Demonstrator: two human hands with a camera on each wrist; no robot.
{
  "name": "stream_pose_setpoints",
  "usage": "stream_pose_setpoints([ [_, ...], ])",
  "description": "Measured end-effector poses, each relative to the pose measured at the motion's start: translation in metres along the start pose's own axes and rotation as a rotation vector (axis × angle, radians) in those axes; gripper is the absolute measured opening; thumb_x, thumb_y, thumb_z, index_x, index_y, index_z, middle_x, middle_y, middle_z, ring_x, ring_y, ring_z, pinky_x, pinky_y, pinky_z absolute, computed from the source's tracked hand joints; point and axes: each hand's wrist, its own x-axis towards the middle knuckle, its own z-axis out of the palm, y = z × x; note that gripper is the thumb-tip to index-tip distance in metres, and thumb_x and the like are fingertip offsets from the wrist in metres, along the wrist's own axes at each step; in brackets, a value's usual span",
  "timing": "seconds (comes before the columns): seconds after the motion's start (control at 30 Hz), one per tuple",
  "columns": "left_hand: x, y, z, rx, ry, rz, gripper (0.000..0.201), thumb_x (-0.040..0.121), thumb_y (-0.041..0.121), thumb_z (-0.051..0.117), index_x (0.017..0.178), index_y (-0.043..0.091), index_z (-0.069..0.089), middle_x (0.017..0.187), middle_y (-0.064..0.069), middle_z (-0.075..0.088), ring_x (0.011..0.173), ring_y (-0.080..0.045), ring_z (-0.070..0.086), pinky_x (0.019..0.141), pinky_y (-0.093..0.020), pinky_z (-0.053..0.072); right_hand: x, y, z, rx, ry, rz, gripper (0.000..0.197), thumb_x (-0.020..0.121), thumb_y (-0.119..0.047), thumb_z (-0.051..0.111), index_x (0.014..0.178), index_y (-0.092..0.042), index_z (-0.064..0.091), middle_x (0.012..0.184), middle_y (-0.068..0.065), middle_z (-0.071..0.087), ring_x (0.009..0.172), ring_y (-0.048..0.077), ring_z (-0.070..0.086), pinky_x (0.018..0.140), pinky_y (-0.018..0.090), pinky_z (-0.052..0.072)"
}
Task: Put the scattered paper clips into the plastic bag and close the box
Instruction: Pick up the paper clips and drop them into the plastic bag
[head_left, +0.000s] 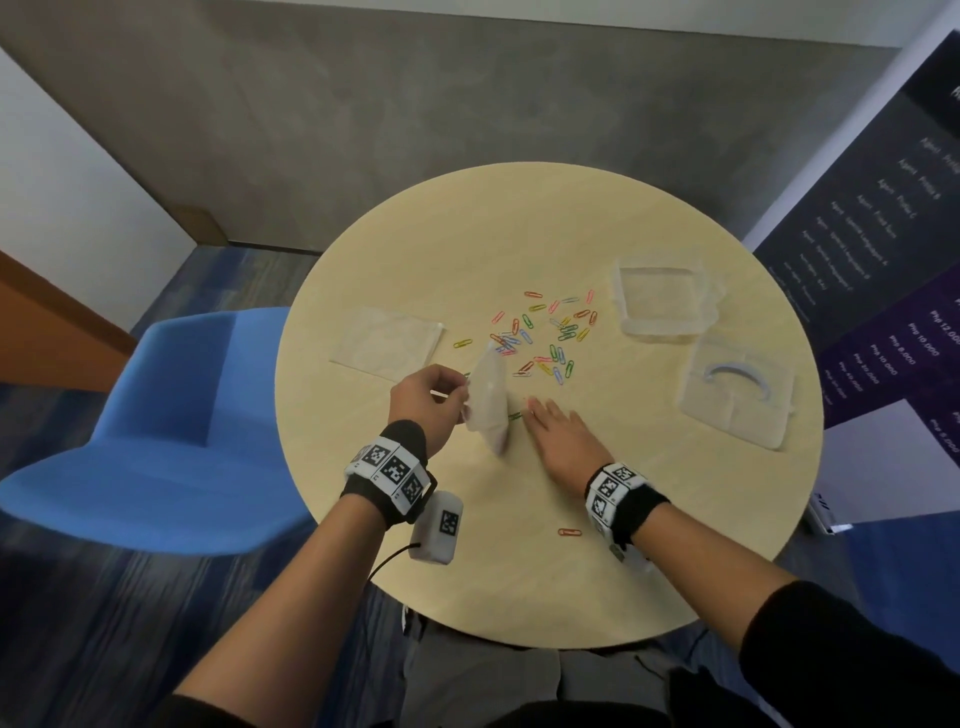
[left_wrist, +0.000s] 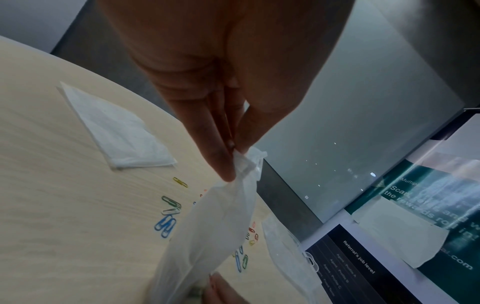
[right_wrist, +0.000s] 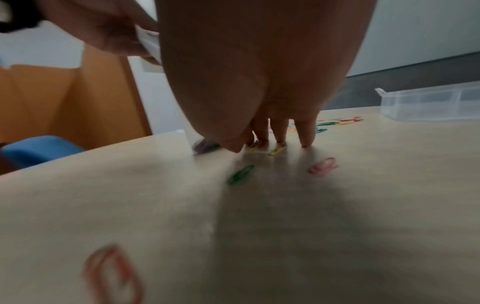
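Stray red clip closest to me, most clips still loose on the worktop

A lone red paper clip (head_left: 569, 532) lies just behind my right hand (head_left: 558, 434), whose flat, straight fingers press clips beside the plastic bag (head_left: 487, 400). My left hand (head_left: 428, 400) pinches the bag's top edge, holding it upright. I judge this an early stage: the scattered paper clips (head_left: 545, 332) lie beyond both hands, and the box (head_left: 662, 301) stands open, its lid (head_left: 737, 389) off, right of my right hand.
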Motion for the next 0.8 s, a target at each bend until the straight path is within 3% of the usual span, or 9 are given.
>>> stream_pose_setpoints([
  [0.1,0.001,-0.003,0.0,-0.018,-0.001,-0.008,0.012,0.088,0.013,0.067,0.082,0.023,0.07,0.087,-0.001,0.072,0.076,-0.029,0.073,0.077,-0.047,0.063,-0.026,0.014,0.009,-0.016,0.007,-0.121,0.064,0.094,-0.001,0.03,0.154,-0.009,0.009,0.163,0.007,0.004,0.149,0.026,0.011,0.12,0.039,0.015],
  [0.17,0.001,-0.004,0.0,-0.028,0.0,-0.012,0.011,0.089,0.013,0.067,0.083,0.022,0.07,0.087,-0.001,0.072,0.077,-0.029,0.073,0.077,-0.046,0.063,-0.043,0.027,0.012,0.074,0.015,-0.196,0.063,0.093,-0.001,0.034,0.153,-0.011,0.018,0.162,0.006,0.012,0.149,0.023,0.016,0.12,0.032,0.015],
  [0.3,-0.001,-0.005,0.002,-0.044,0.002,-0.007,0.009,0.088,0.013,0.068,0.083,0.02,0.071,0.089,-0.004,0.072,0.079,-0.031,0.073,0.076,-0.045,0.063,-0.053,0.047,0.002,0.294,0.22,-0.095,0.054,0.092,-0.033,0.052,0.143,-0.021,0.042,0.142,0.003,0.045,0.129,0.023,0.048,0.107,0.032,0.041],
  [0.4,-0.002,-0.004,0.004,-0.035,-0.003,-0.006,0.011,0.088,0.014,0.068,0.082,0.023,0.07,0.089,-0.002,0.072,0.08,-0.03,0.072,0.076,-0.045,0.063,-0.054,0.04,-0.006,0.321,0.147,0.117,0.099,0.069,-0.057,0.075,0.149,-0.02,0.029,0.137,0.001,0.037,0.121,0.02,0.045,0.1,0.036,0.046],
  [0.47,-0.002,-0.003,0.005,-0.035,-0.009,-0.01,0.011,0.088,0.014,0.068,0.082,0.023,0.07,0.089,-0.002,0.072,0.08,-0.03,0.072,0.077,-0.045,0.063,-0.053,0.025,-0.003,0.288,0.068,0.132,0.109,0.062,-0.058,0.078,0.149,-0.02,0.025,0.136,0.003,0.034,0.12,0.023,0.041,0.1,0.038,0.046],
  [0.6,-0.004,-0.001,0.007,-0.03,-0.012,-0.016,0.012,0.089,0.013,0.068,0.082,0.022,0.069,0.088,-0.001,0.071,0.08,-0.03,0.073,0.077,-0.045,0.063,-0.046,-0.004,0.009,0.21,0.105,0.103,0.058,0.083,-0.036,0.067,0.133,-0.016,0.047,0.128,0.008,0.039,0.113,0.027,0.045,0.093,0.037,0.048],
  [0.7,-0.005,-0.002,0.006,-0.029,-0.011,-0.023,0.012,0.089,0.013,0.068,0.082,0.022,0.07,0.089,-0.002,0.072,0.081,-0.031,0.073,0.077,-0.045,0.063,-0.041,-0.015,0.016,0.132,0.173,0.112,0.017,0.091,-0.014,0.056,0.107,-0.009,0.06,0.106,0.008,0.049,0.097,0.027,0.053,0.071,0.033,0.046],
  [0.73,-0.005,-0.003,0.006,-0.029,-0.01,-0.026,0.011,0.089,0.013,0.068,0.082,0.022,0.07,0.089,-0.002,0.072,0.081,-0.031,0.073,0.077,-0.045,0.063,-0.039,-0.016,0.017,0.111,0.177,0.124,0.009,0.09,-0.007,0.055,0.096,-0.007,0.061,0.096,0.007,0.049,0.091,0.027,0.055,0.062,0.031,0.041],
  [0.8,-0.006,-0.003,0.005,-0.019,-0.006,-0.027,0.01,0.089,0.013,0.068,0.083,0.021,0.07,0.089,-0.003,0.072,0.081,-0.032,0.073,0.077,-0.046,0.063,-0.034,-0.016,0.014,0.094,0.158,0.139,0.01,0.087,0.0,0.053,0.087,-0.003,0.063,0.091,0.009,0.05,0.086,0.028,0.056,0.06,0.029,0.035],
])
